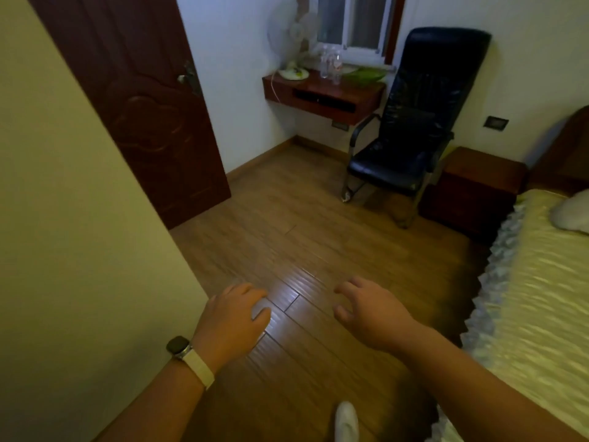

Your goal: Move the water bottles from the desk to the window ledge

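A bedroom in a home: a bed (pixel 538 282) with a pale ruffled cover and pillow (pixel 572 215), a wooden nightstand (pixel 475 183) beside it, a dark panelled door (pixel 127 100), wood-plank floor (pixel 302 224), and a black office chair (pixel 411 122) by a wall-mounted bench (pixel 322 98) under a window (pixel 353 23).

Both hands empty, fingers spread over wood floor (pixel 287 218): left hand (pixel 234 317), right hand (pixel 369 311). Clear water bottles (pixel 330 63) upright on far tabletop (pixel 322 90) under window (pixel 353 23).

Glossy wood plank floor (pixel 302 250); clear plastic water bottles (pixel 330 63); shiny black leather-look chair (pixel 411 122); reddish polished wood desk (pixel 322 94).
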Demonstrator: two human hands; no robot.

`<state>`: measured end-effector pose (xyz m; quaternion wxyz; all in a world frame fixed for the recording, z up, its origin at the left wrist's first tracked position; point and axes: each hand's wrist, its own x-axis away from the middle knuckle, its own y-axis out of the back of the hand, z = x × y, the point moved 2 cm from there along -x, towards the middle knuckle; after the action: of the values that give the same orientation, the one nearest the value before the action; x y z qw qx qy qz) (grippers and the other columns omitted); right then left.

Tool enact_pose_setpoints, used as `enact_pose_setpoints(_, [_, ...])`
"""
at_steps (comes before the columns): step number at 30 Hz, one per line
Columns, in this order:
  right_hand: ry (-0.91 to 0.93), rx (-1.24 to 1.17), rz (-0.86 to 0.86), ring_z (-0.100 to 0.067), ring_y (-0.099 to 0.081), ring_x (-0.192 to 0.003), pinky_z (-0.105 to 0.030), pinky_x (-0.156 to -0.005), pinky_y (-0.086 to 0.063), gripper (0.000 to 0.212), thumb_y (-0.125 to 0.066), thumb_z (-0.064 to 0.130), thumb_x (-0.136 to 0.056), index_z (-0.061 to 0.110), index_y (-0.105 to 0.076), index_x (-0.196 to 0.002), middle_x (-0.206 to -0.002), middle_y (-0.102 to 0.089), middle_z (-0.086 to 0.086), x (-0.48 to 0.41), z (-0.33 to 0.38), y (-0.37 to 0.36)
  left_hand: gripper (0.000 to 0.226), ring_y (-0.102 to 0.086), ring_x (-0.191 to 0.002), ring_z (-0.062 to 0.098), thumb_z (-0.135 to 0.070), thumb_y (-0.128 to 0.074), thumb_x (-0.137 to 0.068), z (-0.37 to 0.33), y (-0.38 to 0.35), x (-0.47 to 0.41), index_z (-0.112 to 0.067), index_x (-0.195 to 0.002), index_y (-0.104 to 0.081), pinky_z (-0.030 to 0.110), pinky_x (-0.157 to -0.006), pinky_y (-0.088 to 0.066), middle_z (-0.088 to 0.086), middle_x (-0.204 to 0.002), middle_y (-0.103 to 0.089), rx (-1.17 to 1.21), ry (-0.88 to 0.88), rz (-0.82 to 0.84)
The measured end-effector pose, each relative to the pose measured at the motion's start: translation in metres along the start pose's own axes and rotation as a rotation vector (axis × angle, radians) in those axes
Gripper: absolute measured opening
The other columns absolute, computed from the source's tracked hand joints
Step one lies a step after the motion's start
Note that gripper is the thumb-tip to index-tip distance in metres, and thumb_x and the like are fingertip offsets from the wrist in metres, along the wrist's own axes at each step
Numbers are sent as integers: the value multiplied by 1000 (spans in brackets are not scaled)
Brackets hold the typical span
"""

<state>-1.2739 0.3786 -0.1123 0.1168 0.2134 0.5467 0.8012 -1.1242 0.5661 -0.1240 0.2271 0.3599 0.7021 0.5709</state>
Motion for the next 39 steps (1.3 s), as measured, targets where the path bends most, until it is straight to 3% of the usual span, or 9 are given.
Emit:
enact_pose_setpoints(3, [7, -14, 10, -16, -51, -122, -31, -97, -47, 46, -45, 47, -99, 28, -47, -140, -139, -49, 4, -52, -31, 6, 40, -47, -125, 14, -44, -47, -97, -5, -5, -65, -29, -133, -55, 32, -100, -38, -9, -136, -54, -22, -37, 12])
enact_pose_setpoints(9, [9, -8, 23, -18, -52, -117, -33, -95, -47, 44, -42, 47, -99, 26, -48, -138, -134, -52, 2, -150, -92, 52, 42, -42, -133, 13, -44, -46, -98, -35, 10, -184, -28, -136, -53, 32, -104, -34, -9, -141, -50, -63, -25, 37])
enact_pose_setpoints(13, [32, 7, -18, -16, -54, -112, -32, -92, -49, 43, -45, 47, -98, 26, -50, -135, -128, -54, 2, -212, -120, 92, 49, -49, -126, 17, -49, -41, -93, -46, 26, -254, -24, -130, -59, 35, -96, -38, -5, -133, -56, -57, -44, 2])
enact_pose_setpoints(18, [58, -3, -45, -15, -53, -114, -30, -93, -47, 45, -45, 47, -98, 27, -49, -137, -130, -53, 3, -274, -132, 124, 62, -49, -125, 14, -56, -28, -86, -48, 51, -319, -25, -130, -59, 35, -100, -38, -7, -133, -57, -48, -54, -37])
enact_pose_setpoints(20, [66, -2, -50, -15, -53, -115, -31, -94, -47, 45, -44, 48, -98, 26, -49, -138, -131, -53, 3, -301, -139, 130, 63, -50, -123, 13, -57, -27, -85, -43, 58, -348, -25, -129, -59, 34, -98, -39, -7, -131, -58, -60, -62, -52])
enact_pose_setpoints(25, [57, 16, -56, -16, -53, -114, -33, -93, -48, 44, -44, 48, -97, 26, -50, -135, -130, -53, 3, -380, -148, 140, 40, -50, -126, 15, -39, -53, -96, -21, 63, -424, -23, -132, -58, 34, -101, -39, -5, -134, -57, -52, -71, -71])
enact_pose_setpoints(35, [-23, 85, -39, -16, -54, -113, -35, -94, -50, 39, -42, 44, -99, 25, -55, -130, -126, -54, 3, -574, -143, 175, 40, -44, -129, 11, -41, -48, -97, 50, 74, -629, -29, -135, -53, 34, -107, -34, -9, -137, -52, 10, -155, -52])
enact_pose_setpoints(39, [-27, 104, -81, -15, -54, -114, -34, -95, -50, 37, -43, 44, -99, 25, -56, -128, -125, -55, 4, -648, -126, 207, 38, -49, -125, 12, -43, -48, -96, 86, 102, -701, -28, -129, -59, 33, -101, -38, -9, -132, -57, 31, -202, -93])
